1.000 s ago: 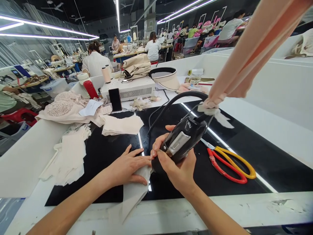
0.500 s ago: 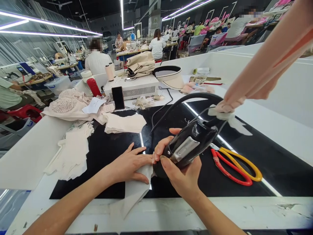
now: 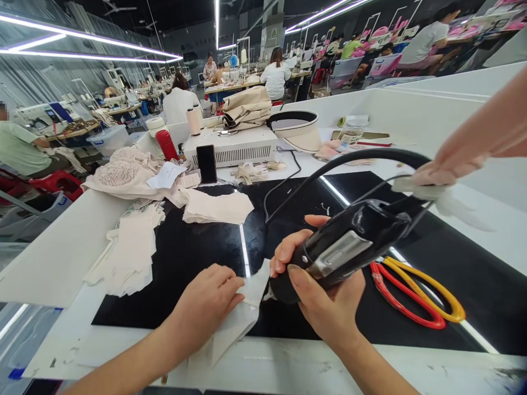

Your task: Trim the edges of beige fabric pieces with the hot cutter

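My right hand is wrapped round a black handheld power tool with a silver plate on its side. A cord and knotted pink fabric hang at its rear end. The tool's round head rests low over the black mat, against the edge of a pale fabric piece. On that fabric lies my left hand, its fingers curled together at the fabric's left side; whether they pinch it is hidden.
Red-and-yellow scissors lie on the black mat at the right. Cream fabric stacks sit at the left. Behind are a phone, a white box, a visor and a red bottle. People sit at machines beyond.
My left hand has drawn back toward the lower left, and its spread fingers have curled in. My right hand and the tool have shifted slightly right. The view has turned a little left.
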{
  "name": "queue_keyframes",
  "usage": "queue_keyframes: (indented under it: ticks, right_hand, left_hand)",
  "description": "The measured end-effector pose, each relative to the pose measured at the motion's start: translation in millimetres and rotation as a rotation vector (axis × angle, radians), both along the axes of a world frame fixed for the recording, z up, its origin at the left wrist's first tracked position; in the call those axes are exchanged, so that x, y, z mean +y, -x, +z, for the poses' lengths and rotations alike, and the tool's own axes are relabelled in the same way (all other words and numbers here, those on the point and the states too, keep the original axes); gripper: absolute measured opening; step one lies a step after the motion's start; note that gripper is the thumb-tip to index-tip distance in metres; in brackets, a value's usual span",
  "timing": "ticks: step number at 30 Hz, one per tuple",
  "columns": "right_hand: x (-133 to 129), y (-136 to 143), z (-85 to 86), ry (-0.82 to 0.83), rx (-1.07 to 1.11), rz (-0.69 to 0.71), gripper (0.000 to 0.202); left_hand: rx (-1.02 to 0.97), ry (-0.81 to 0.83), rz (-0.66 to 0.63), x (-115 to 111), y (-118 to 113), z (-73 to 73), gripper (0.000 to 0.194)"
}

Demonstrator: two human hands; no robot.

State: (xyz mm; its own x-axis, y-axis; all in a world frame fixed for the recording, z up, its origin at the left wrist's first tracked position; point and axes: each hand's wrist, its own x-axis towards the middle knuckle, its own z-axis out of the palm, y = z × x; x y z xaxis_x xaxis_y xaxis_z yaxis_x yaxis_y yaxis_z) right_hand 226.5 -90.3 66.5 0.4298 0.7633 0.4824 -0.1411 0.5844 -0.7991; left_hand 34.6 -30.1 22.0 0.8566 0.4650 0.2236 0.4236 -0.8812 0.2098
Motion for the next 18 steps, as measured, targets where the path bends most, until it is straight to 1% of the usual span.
queue_keyframes:
  ticks: [1, 3, 5, 7, 10, 12, 14, 18]
  right_hand:
    - [0, -1, 0.0, 0.010, 0.001, 0.014, 0.047]
    - [0, -2, -0.2, 0.018, 0.005, 0.033, 0.047]
    - [0, -2, 0.0, -0.001, 0.004, 0.040, 0.047]
    - [0, -2, 0.8, -0.025, 0.001, 0.043, 0.046]
    - [1, -2, 2.5, -0.041, 0.012, 0.039, 0.045]
    - [1, -2, 3.8, -0.046, 0.019, 0.034, 0.044]
    - [1, -2, 4.6, -0.054, 0.019, 0.032, 0.042]
    - [-1, -2, 3.6, -0.057, 0.002, 0.054, 0.041]
  left_hand:
    - [0.001, -0.037, 0.005, -8, 3, -4.4, 0.009]
    - [0.011, -0.088, -0.005, -20, 8, -12.5, 0.013]
    - [0.017, -0.098, -0.032, -22, 11, -16.3, 0.017]
    - [0.015, -0.074, -0.086, -15, 15, -14.4, 0.021]
    - [-0.015, -0.018, -0.204, 2, 20, -6.3, 0.022]
    - [-0.061, -0.003, -0.250, 12, 22, -2.4, 0.023]
    - [-0.115, -0.006, -0.244, 18, 20, -2.0, 0.023]
    - [-0.178, -0.042, -0.198, 26, 7, -8.9, 0.020]
